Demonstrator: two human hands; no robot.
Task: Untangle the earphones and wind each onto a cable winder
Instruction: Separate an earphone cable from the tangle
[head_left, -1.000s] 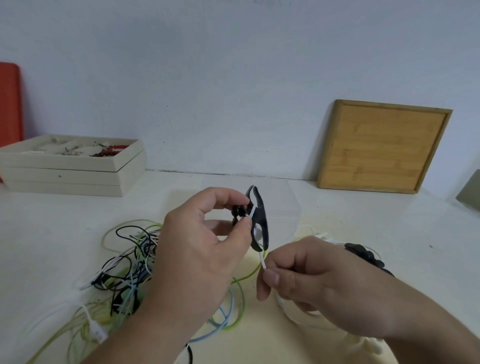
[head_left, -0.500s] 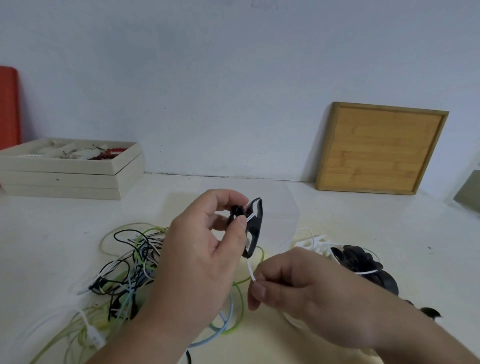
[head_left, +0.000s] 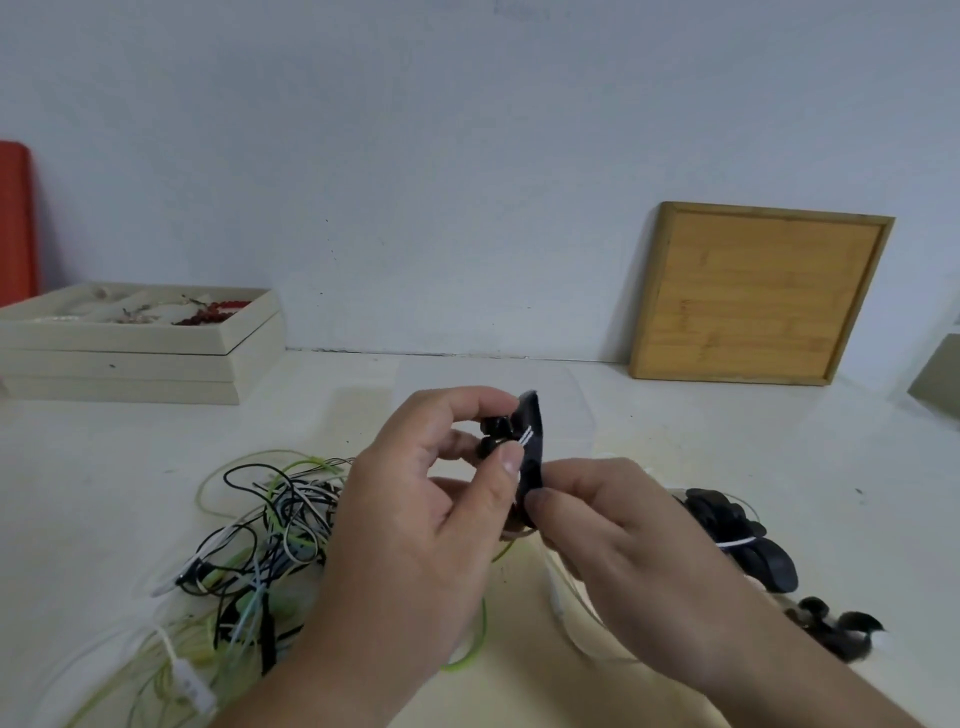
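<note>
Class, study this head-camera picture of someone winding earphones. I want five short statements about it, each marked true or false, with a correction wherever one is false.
1. The left hand holds a black cable winder above the table. True.
2. The tangled cables lie to the right of both hands. False: they lie to the left.
3. A wooden board leans against the wall. True.
4. The stacked cream trays are red. False: they are cream; a red object stands behind them.
5. The right hand lies flat on the table. False: its fingers are curled at the winder's lower end.
</note>
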